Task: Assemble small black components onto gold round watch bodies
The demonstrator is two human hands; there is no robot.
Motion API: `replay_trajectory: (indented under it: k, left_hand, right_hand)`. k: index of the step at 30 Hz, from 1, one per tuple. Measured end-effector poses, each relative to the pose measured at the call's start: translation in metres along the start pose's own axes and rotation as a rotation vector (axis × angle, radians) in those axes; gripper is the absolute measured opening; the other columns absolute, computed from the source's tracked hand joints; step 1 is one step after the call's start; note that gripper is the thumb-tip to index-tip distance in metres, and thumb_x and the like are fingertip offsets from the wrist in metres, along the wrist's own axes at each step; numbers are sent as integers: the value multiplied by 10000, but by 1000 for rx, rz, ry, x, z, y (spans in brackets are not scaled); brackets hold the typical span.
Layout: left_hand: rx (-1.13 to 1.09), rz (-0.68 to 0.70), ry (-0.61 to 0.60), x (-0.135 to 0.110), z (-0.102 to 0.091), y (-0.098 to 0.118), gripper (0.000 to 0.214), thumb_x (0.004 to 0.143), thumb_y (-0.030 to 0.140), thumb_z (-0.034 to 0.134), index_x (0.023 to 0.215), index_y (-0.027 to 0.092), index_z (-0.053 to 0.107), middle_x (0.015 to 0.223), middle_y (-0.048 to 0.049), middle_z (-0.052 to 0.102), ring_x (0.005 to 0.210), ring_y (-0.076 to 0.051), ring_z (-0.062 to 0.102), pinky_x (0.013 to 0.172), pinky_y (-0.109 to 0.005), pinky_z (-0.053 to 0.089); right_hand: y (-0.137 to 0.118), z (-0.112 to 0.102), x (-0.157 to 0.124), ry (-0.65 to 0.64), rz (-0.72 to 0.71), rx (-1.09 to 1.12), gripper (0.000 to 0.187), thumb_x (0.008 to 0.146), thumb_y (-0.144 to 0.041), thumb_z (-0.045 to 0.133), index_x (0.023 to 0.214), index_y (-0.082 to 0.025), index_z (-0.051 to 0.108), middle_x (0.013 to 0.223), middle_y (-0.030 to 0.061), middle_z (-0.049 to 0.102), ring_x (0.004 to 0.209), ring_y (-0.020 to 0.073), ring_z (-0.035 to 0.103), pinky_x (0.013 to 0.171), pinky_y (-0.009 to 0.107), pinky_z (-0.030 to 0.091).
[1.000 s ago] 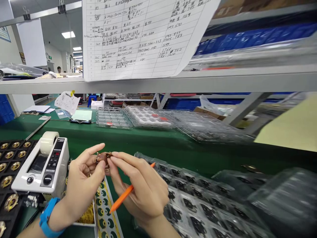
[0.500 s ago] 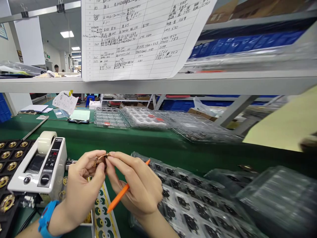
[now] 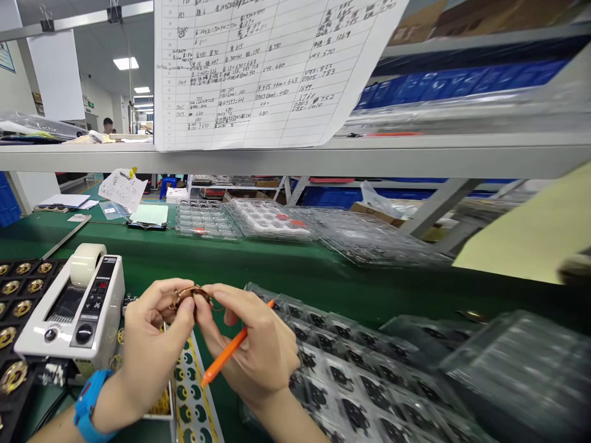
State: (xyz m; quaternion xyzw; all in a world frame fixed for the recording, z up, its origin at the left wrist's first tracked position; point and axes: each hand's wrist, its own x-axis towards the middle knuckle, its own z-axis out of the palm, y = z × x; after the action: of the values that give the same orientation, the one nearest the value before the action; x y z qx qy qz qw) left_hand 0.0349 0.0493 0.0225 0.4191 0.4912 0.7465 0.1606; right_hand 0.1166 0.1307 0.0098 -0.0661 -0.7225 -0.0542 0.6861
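Note:
My left hand (image 3: pixel 150 344) pinches a small copper-coloured ring part (image 3: pixel 188 294) between thumb and fingers, just above the green bench. My right hand (image 3: pixel 252 347) meets it from the right, fingertips touching the same part, while an orange pen-like tool (image 3: pixel 231 349) lies clamped across its palm. A blue wristband (image 3: pixel 90 403) sits on my left wrist. Below the hands lies a strip of green and yellow stickers (image 3: pixel 196 394).
A white tape dispenser (image 3: pixel 74 311) stands at the left beside a black tray of gold ring parts (image 3: pixel 18 295). Clear blister trays with black parts (image 3: pixel 369 381) fill the right. More clear trays (image 3: pixel 277 221) lie at the back. A shelf with a handwritten sheet (image 3: pixel 268 67) hangs overhead.
The hands sank slightly and my left fingers curled tighter round the copper part. The right fingertips shifted along it, and the orange tool tilted a little.

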Motion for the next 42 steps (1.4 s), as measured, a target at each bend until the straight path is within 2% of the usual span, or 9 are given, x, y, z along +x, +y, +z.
replay_trajectory:
  k: [9,16,20,23,28,30,33,36,42]
  left_hand:
    - [18,-108,9,7,-2,3,53,725,158,690,741,171,641,654,6,760,625,-108,725,576,-115,542]
    - [56,-74,30,13,-6,8,66,675,122,687,681,163,636,614,34,699,583,-76,659,545,-111,506]
    - [-17,-142,-33,20,-14,13,56,693,133,686,692,163,638,598,52,660,531,-70,628,502,-126,497]
    - [-59,-216,-103,25,-19,15,57,683,122,696,691,156,650,587,54,647,487,-57,602,437,-112,451]
    - [-84,-268,-201,27,-21,15,72,682,111,716,703,152,660,583,47,651,483,-65,614,422,-113,447]
    - [-102,-285,-204,27,-19,14,78,705,150,728,728,153,653,604,27,680,508,-92,646,432,-133,474]
    - [-138,-299,-168,25,-16,13,130,729,201,742,752,161,620,669,-9,731,604,-137,701,517,-180,547]
    - [-144,-272,-145,20,-13,13,147,739,190,747,770,167,606,709,-15,755,677,-131,713,623,-180,566]
    - [-105,-211,-179,8,-9,13,201,823,131,641,1017,182,659,769,1,785,690,-98,726,649,-135,566]
  right_hand:
    - [-1,0,0,-28,-8,-7,170,846,-17,655,951,-124,575,768,89,725,637,127,643,530,235,485]
    - [-2,-1,-1,-87,-39,78,207,843,-7,627,1006,-118,564,814,101,723,655,135,624,526,235,476]
    - [2,-9,2,-165,144,331,151,924,-193,554,1072,-164,549,885,84,699,586,116,539,485,238,458]
    - [10,-16,10,-216,322,416,86,939,-172,515,990,-209,575,822,23,646,554,102,487,487,229,438]
    - [16,-21,21,-404,312,440,112,903,-99,551,911,-207,580,792,-3,610,531,82,456,463,210,396]
    - [12,-23,20,-338,259,403,97,898,-111,567,922,-204,582,785,4,607,557,91,487,466,210,405]
    - [1,-24,13,-165,54,187,80,885,-130,605,934,-193,615,839,45,640,666,126,578,539,231,467]
    - [-7,-19,6,-148,-112,-59,122,862,-98,649,945,-186,639,900,68,688,648,118,595,572,237,486]
    - [0,-8,4,-105,-38,-10,146,859,-23,637,941,-143,625,868,106,733,737,153,684,630,259,537]
